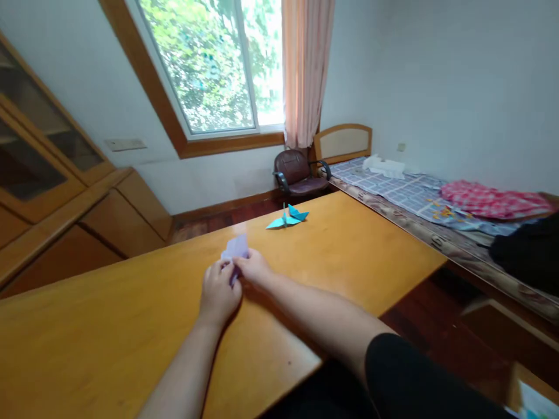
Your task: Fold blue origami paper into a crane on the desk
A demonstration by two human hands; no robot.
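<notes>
A piece of folded pale purple paper (238, 245) is held between my two hands, low over the wooden table. My left hand (218, 291) grips its near left side, fingers bent around the edge. On the right side, my right hand (253, 266) pinches the paper with thumb and fingers. The lower part of the paper is partly hidden by my fingers. Beyond my hands, towards the far edge of the table, lies a blue paper crane (285, 221) with a second blue folded paper piece (297, 213) right behind it.
The wooden table (340, 250) stretches left and right under my arms. Past its far edge stands a brown armchair (297, 173). A bed (393, 186) with a pink checked cloth (489, 199) runs along the right. Wooden cabinets (100, 209) stand at the left.
</notes>
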